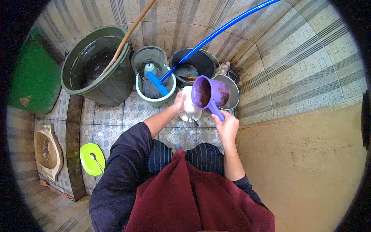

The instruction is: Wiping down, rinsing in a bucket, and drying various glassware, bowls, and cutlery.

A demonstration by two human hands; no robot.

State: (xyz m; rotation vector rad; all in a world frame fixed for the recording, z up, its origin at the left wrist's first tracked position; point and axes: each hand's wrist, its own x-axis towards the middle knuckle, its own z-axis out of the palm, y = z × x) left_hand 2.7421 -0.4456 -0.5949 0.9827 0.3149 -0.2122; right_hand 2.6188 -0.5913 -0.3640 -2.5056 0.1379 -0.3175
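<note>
In the head view, the person's two hands worked apart from each other, each closed on one thing. The left hand (179, 103) gripped the near-left edge of one rounded white dish (188, 101), its exact kind hard to tell, just left of the dipper. The right hand (227, 127) was clamped around the handle of one purple plastic dipper (220, 92), which was tipped so that its round mouth faced left, toward the dish. Partly hidden behind the dipper, beyond the right hand, stood one round metal pot (234, 100). Past the left hand were two buckets: one grey bucket with a pale rim (155, 102), holding one flat blue bar (157, 84), and one black bucket (205, 62). One blue hose (232, 26) arched above both hands. Farther left of the left hand stood one large dark green tub (114, 91) of water, with one long wooden pole (128, 35) slanting into it. Well to the left and nearer the body lay one lime-green plate (88, 160) bearing one metal spoon (97, 163).
</note>
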